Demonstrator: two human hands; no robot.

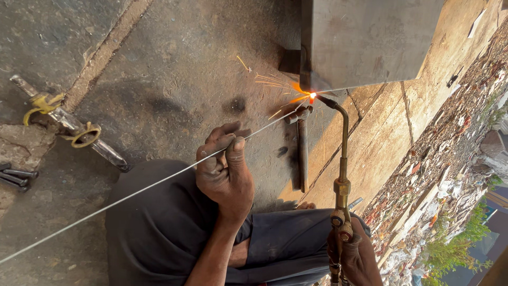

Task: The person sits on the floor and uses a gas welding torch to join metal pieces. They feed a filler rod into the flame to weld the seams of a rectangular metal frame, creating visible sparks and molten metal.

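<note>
My left hand (225,167) pinches a long thin filler rod (132,193) whose far tip reaches the glowing spot (312,96) at the lower edge of a grey metal box (365,39). My right hand (355,253), low at the bottom right, grips a brass gas torch (343,159). Its curved nozzle points at the same glowing spot. Orange sparks fly off to the left of the flame. A dark metal bar (302,153) lies on the ground just below the flame. My knees in dark grey trousers (159,228) fill the lower middle.
A steel clamp tool with yellow rings (69,127) lies on the concrete at the left. Dark bolts (16,176) lie at the far left edge. To the right the slab ends, with rubble, litter and green plants (455,212) below.
</note>
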